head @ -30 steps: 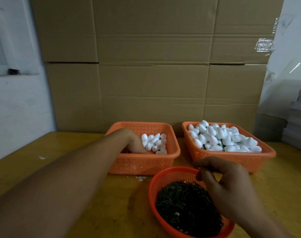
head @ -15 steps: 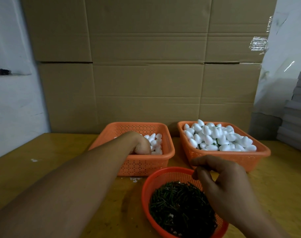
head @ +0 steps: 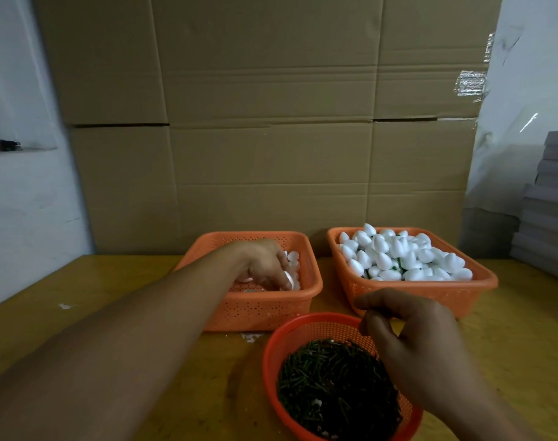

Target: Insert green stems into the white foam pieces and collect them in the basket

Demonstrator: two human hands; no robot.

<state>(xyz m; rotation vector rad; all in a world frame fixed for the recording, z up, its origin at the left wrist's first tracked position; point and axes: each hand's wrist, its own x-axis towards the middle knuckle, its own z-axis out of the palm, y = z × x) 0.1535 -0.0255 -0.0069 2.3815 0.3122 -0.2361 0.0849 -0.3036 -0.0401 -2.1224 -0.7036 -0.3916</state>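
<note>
Left of centre, the left hand (head: pixel 266 265) reached into the near-empty orange basket (head: pixel 261 310), fingers curled round a white foam piece (head: pixel 288 279); lower right, the right hand (head: pixel 411 345) hovered over the green stems (head: pixel 328 383), fingertips pinched, contents unclear; finished pieces filled the right basket (head: pixel 430 292).

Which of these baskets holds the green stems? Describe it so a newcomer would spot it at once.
Start at the wooden table before the cardboard wall. Two rectangular orange baskets stand at the back; the stem basket sits nearest the person, under the right hand. It alone is round and holds dark sticks, not white foam.
</note>
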